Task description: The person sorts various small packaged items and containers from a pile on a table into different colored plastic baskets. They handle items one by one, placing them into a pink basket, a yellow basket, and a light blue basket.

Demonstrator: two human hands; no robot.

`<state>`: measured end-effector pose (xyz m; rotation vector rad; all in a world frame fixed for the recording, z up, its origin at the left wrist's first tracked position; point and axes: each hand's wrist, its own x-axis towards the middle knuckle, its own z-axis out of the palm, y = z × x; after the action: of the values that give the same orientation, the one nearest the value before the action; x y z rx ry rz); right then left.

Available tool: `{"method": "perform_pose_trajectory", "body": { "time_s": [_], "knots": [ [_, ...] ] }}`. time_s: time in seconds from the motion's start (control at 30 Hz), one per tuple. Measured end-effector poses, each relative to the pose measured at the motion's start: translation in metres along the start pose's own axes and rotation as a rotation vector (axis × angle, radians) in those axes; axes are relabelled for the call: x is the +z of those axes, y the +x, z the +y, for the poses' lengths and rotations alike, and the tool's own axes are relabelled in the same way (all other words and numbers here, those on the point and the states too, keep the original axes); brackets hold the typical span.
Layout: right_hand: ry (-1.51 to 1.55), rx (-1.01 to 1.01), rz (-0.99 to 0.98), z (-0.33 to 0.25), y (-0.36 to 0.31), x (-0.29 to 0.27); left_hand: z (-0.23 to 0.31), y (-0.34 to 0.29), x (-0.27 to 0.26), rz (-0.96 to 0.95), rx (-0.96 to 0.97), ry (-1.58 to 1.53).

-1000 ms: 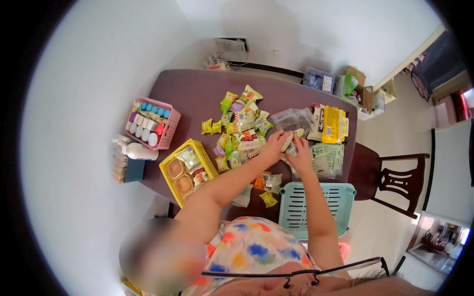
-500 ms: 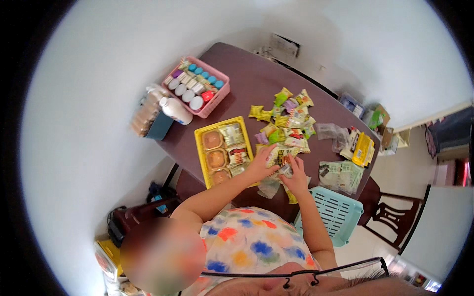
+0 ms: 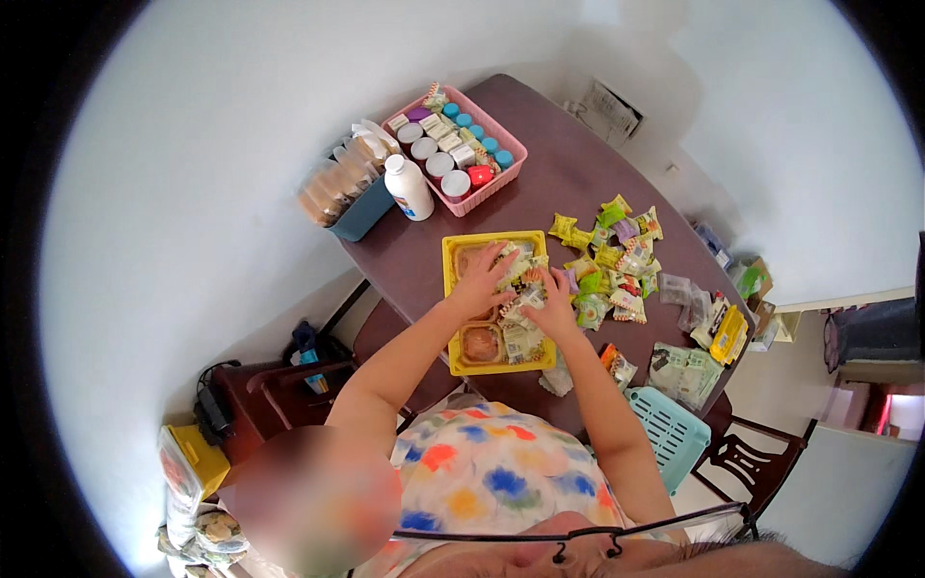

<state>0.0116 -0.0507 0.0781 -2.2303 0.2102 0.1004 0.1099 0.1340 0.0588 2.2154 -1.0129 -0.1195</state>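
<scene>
My left hand is over the yellow basket, its fingers curved against small wrapped snack packets. My right hand presses on the same bunch from the other side, at the basket's right rim. Between them the packets lie over the right part of the basket. Clear-lidded round tubs of orange-brown food stand in its left column, partly covered by my left hand. Beyond my right hand a loose heap of yellow, green, purple and white packets spreads over the table.
A pink basket of jars and boxes stands at the back, beside a white bottle and a dark teal bin of packages. To the right lie clear bags, a yellow package and a light teal basket. Wooden chairs flank the table.
Both hands have moved left from the heap to the yellow basket, bringing a bunch of packets between them. The head view has shifted, so the table sits farther right.
</scene>
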Motion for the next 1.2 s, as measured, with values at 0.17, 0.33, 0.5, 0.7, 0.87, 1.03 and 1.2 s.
{"method": "perform_pose_trajectory", "body": {
  "time_s": [0.17, 0.33, 0.5, 0.7, 0.87, 1.03, 1.2],
  "knots": [
    [0.043, 0.110, -0.001, 0.012, -0.013, 0.000, -0.011, -0.002, 0.010, -0.072, -0.044, 0.147],
    [0.083, 0.033, 0.081, 0.028, -0.040, 0.011, -0.009, 0.006, 0.021, -0.055, 0.089, 0.125],
    [-0.399, -0.177, 0.082, 0.019, -0.060, 0.013, -0.015, 0.028, 0.030, 0.004, 0.214, -0.036],
    [-0.355, -0.216, 0.098, 0.019, -0.065, 0.021, -0.009, 0.041, 0.036, 0.152, 0.191, 0.025],
    [-0.637, -0.315, 0.033, 0.010, -0.068, 0.027, 0.014, 0.018, 0.028, 0.166, -0.194, 0.173],
    [-0.554, -0.311, 0.076, 0.030, -0.066, 0.046, -0.009, 0.000, 0.050, 0.083, -0.007, -0.144],
    [-0.469, -0.284, 0.128, 0.035, -0.071, 0.055, 0.001, 0.022, 0.044, 0.022, 0.101, -0.048]
  ]
}}
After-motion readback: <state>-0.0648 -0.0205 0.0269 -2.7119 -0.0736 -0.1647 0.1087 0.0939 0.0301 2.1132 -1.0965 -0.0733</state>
